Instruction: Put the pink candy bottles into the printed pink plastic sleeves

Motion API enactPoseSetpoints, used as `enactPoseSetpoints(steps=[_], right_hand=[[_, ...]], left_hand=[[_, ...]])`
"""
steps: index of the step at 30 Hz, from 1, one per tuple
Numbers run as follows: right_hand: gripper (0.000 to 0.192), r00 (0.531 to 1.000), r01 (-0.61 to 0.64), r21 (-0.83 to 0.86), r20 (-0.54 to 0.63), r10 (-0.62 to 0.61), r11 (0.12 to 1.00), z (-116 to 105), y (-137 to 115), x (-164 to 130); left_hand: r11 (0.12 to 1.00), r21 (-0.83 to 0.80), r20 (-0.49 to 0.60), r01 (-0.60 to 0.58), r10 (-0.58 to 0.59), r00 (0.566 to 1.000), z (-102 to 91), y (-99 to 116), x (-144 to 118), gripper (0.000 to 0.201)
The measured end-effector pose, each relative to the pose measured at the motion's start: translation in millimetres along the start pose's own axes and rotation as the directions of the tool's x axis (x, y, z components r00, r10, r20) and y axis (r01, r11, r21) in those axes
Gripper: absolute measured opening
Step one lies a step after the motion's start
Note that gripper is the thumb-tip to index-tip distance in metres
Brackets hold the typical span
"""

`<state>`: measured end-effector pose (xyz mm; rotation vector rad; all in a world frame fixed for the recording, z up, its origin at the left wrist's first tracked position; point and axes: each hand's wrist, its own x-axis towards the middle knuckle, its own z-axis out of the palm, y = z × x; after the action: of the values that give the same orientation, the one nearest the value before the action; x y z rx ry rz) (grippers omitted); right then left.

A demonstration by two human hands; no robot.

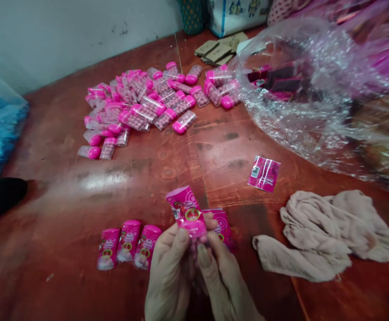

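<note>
pink packet (186, 213) | long axis upright, top tilted left | left hand (170, 267), right hand (221, 272) pinching it

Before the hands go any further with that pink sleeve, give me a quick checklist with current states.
1. Pink sleeve gripped by both the left hand and the right hand: ok.
2. Container seated fully inside the sleeve: cannot tell, fingers hide it.
3. Three sleeved packs lined up beside the left hand: ok.
4. Pile of unsleeved containers on the table: ok.
5. Spare flat sleeve lying apart, near the cloth: ok.
6. Plastic bag kept off the working spot: ok.
</note>
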<state>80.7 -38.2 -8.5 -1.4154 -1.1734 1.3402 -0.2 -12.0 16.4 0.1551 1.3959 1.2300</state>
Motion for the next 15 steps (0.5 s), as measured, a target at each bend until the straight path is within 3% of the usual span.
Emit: enactPoseSetpoints(steps=[3,9,15], right_hand=[[0.032,1.0,0.009,0.01,-0.012,-0.009,1.0,-2.0,-7.1,1.5],[0.033,0.999,-0.034,0.099,-0.036,0.038,0.995,-2.3,-20.0,4.1],[0.025,0.996,-0.058,0.08,-0.063,0.063,0.995,-2.3,-18.9,-0.2]], left_hand=[[0.997,-0.068,0.068,0.02,-0.015,0.998,8.8,-1.6,-8.1,0.005],[0.997,-0.081,-0.072,0.005,-0.011,0.997,17.3,-6.0,-16.9,0.006],[1.0,-0.025,-0.183,-0.005,0.0,0.983,16.3,-12.9,-20.1,0.015]])
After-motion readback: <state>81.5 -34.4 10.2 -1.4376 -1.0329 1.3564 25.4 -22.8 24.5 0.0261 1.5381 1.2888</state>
